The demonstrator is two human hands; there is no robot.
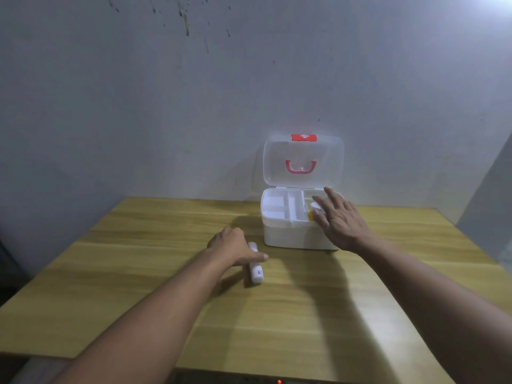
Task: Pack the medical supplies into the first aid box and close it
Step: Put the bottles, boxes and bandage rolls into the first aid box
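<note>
A white first aid box stands at the far side of the wooden table, its clear lid upright with a red handle and red latch. Its divided tray holds a small bottle with a white cap and yellow body in the right compartment. My right hand hovers over that compartment, fingers spread, holding nothing that I can see. A white tube lies on the table in front of the box. My left hand rests over the tube's far end, thumb across it, fingers curled around it.
The wooden table ends at a grey wall right behind the box. A small red light glows below the near table edge. A grey panel stands at the far right.
</note>
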